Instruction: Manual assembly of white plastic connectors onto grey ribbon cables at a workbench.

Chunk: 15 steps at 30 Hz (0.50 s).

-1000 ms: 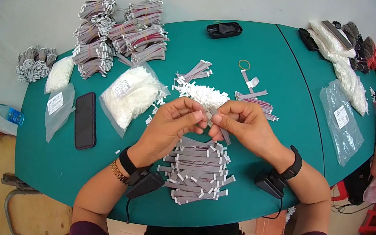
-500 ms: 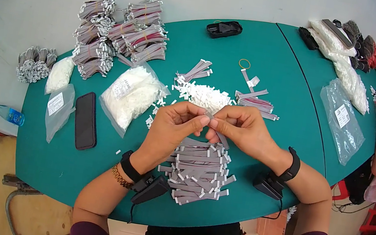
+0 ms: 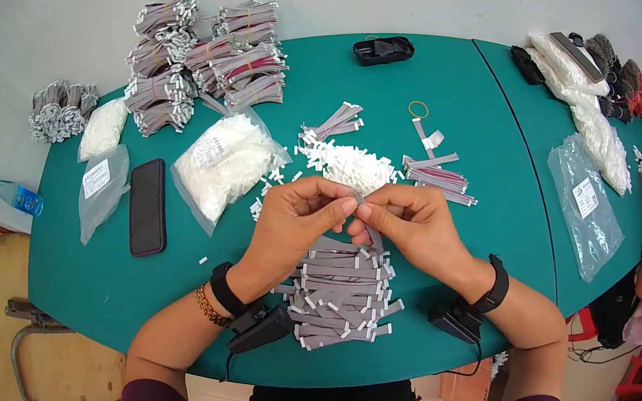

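**Listener:** Where was the cable?

**Describer:** At the centre of the green table (image 3: pixel 102 291), raised between two hands. It was a flat grey ribbon cable (image 3: pixel 375 238), pinched near its upper end by the left hand (image 3: pixel 294 217) and the right hand (image 3: pixel 420 227), thumbs nearly meeting.

**Listener:** Were both grips closed?

**Describer:** Yes, both clamped on the cable, thumb against finger. The fingertips hid the very end, so I couldn't tell whether a connector was in there.

**Listener:** Which way did it run?

**Describer:** Its long axis slanted from the pinch toward the wearer and slightly rightward. The tail passed beneath the right fingers, nearer that hand than the left, and hung just above the top of a stack of ribbon cables (image 3: pixel 339 293) with white ends.

**Listener:** What bordered the hands?

**Describer:** A heap of small white connector housings (image 3: pixel 356 166) lay just beyond the fingertips; a bundle of loose cables (image 3: pixel 439 179) sat farther right. Plain green tabletop showed between the left wrist and a dark phone (image 3: pixel 148 208), and right of the right hand. The table's curved near edge ran under both forearms.
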### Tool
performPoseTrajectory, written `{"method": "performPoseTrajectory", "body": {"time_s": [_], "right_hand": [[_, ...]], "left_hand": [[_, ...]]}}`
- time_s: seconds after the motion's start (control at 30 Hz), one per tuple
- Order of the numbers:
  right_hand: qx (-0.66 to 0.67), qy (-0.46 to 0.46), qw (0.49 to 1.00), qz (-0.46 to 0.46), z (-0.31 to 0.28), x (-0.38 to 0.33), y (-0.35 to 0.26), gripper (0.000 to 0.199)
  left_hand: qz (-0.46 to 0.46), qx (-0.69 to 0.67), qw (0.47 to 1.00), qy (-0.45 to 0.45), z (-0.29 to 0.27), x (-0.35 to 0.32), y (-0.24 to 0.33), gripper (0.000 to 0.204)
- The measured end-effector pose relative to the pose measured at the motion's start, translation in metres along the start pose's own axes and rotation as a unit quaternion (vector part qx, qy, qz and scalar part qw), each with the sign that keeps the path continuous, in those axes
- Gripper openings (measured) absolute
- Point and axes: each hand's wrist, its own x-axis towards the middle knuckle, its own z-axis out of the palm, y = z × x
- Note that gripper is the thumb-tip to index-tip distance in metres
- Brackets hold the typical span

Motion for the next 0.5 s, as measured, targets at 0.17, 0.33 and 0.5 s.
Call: {"method": "performPoseTrajectory", "body": {"time_s": [0.17,0.33,0.5], "right_hand": [[-0.021,0.004,1.000,-0.009,0.0006,-0.0012,0.0009,0.014],[-0.039,0.012,0.999,-0.014,0.0020,-0.0027,0.0011,0.013],[-0.050,0.027,0.998,-0.022,0.0049,-0.0039,0.0025,0.013]], "left_hand": [[0.010,0.021,1.000,0.005,0.0013,-0.0008,0.0008,0.012],[0.013,0.023,1.000,0.006,0.0025,-0.0015,0.0002,0.012],[-0.002,0.004,1.000,0.006,0.0022,-0.0015,0.0009,0.012]]}}
